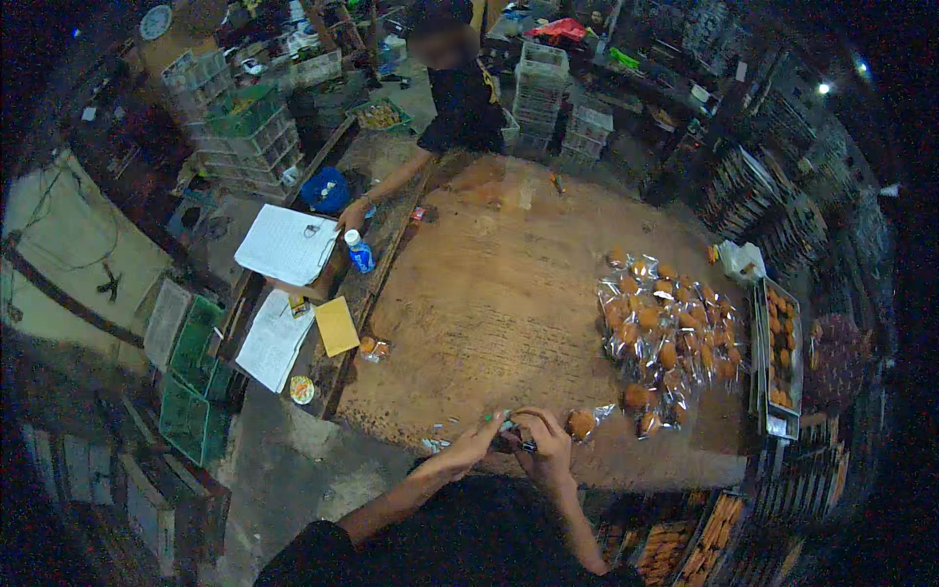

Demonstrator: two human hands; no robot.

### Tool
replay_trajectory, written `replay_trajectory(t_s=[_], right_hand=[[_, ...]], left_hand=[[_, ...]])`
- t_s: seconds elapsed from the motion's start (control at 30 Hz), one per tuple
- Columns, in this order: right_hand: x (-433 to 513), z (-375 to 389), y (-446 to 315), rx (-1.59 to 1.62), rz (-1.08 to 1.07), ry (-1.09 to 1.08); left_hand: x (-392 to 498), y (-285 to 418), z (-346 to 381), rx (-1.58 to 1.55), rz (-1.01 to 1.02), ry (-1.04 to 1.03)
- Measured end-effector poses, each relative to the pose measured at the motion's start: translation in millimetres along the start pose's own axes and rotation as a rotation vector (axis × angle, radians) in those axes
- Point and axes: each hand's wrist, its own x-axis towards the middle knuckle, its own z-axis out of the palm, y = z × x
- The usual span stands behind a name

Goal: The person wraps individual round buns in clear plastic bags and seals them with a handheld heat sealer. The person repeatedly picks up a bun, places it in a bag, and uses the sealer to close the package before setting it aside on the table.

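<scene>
Close together at the near edge of the wooden table (499, 293) are my left hand (473, 444) and my right hand (546, 444). Their fingers are bent around a small object (508, 425), pale green and dark, mostly hidden by the fingers. What it is cannot be made out. Just right of my right hand lies a round brown bun (581, 423) in clear plastic wrap. Small white scraps (436, 445) lie on the table to the left of my left hand.
Many wrapped buns (667, 323) cover the table's right side, beside a metal tray (783, 352) of unwrapped ones. Across the table a person (466, 110) reaches toward a white sheet stack (286, 244) and a blue bottle (359, 253) on a wooden bench. Plastic crates (541, 88) stand behind.
</scene>
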Motion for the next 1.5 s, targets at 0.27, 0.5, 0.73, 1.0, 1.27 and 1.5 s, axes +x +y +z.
replay_trajectory(t_s=[0.27,0.5,0.73,1.0,1.27,1.5], right_hand=[[-28,-48,42,0.105,0.120,-0.129],[-55,-67,74,0.076,0.230,-0.180],[-75,-80,105,0.105,0.124,-0.228],[-75,-74,110,-0.005,0.135,-0.217],[-65,-82,97,0.030,0.077,-0.191],[-65,-81,112,0.399,0.329,-0.059]], left_hand=[[25,-38,57,-0.151,-0.056,0.012],[36,-57,109,-0.313,-0.085,0.154],[39,-79,130,-0.373,-0.076,0.124],[45,-67,132,-0.271,-0.127,0.120],[80,-83,104,-0.359,-0.236,0.088],[94,-66,82,-0.291,-0.156,0.208]])
